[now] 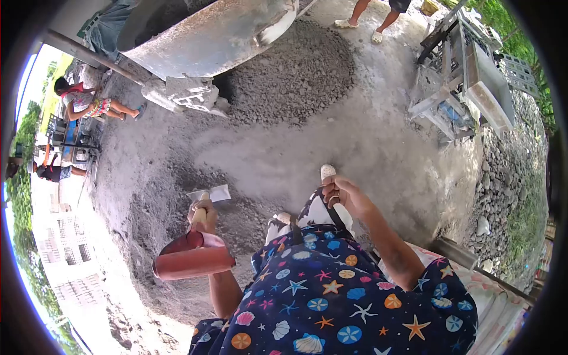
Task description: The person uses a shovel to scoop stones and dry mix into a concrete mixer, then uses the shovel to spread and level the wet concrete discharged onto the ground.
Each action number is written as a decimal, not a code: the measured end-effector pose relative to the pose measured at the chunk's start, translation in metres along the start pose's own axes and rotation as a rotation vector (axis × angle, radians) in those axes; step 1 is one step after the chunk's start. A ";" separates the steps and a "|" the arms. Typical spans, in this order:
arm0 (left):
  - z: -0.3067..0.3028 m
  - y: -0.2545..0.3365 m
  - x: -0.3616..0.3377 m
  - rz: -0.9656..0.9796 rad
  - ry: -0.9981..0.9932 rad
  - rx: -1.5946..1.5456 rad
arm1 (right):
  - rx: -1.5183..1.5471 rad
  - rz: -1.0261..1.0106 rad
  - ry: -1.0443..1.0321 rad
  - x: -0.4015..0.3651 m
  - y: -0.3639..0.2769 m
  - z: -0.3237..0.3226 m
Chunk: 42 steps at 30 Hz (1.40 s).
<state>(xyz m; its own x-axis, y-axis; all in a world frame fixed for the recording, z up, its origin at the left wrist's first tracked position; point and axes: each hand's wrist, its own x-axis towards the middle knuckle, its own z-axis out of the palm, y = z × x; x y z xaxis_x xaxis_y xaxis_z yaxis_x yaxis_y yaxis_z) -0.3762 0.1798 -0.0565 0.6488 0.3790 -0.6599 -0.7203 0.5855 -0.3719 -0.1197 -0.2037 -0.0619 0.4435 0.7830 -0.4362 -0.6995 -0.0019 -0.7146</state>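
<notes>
My left hand (203,214) is wrapped around the wooden shaft of a shovel (195,263). Its red grip end points up toward me, and part of the pale metal blade shows beyond my fist, low over the grey ground. In front of my waist, my right hand (346,194) is closed with curled fingers at a dark strap (338,218) against my light-coloured legwear. The strap runs down from those fingers toward my patterned shirt (331,290). Both my feet stand on dusty ground, partly hidden by the shirt.
A large metal drum (213,41) stands ahead, beside a heap of grey mix (293,74). At right are a metal-framed machine (467,83) and loose stones (503,177). One person's legs (387,21) show at the top; two people (89,103) are at left near a hollow-block stack (68,242).
</notes>
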 end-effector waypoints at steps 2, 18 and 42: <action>0.001 -0.055 0.040 -0.055 0.075 0.037 | 0.336 -0.015 -0.076 -0.008 -0.015 -0.029; -0.068 -0.380 0.102 -1.033 0.263 0.591 | 0.338 -0.037 0.401 0.148 -0.029 -0.193; 0.214 -0.257 0.138 0.346 -0.308 2.688 | 0.728 -0.283 1.109 0.156 0.007 -0.255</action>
<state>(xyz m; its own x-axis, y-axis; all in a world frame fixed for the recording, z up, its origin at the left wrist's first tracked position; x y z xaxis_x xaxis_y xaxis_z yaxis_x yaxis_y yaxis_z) -0.0492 0.2352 0.0879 0.7998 0.4671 -0.3770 0.5609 -0.3579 0.7465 0.0872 -0.2404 -0.2746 0.5933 -0.2082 -0.7776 -0.4917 0.6711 -0.5548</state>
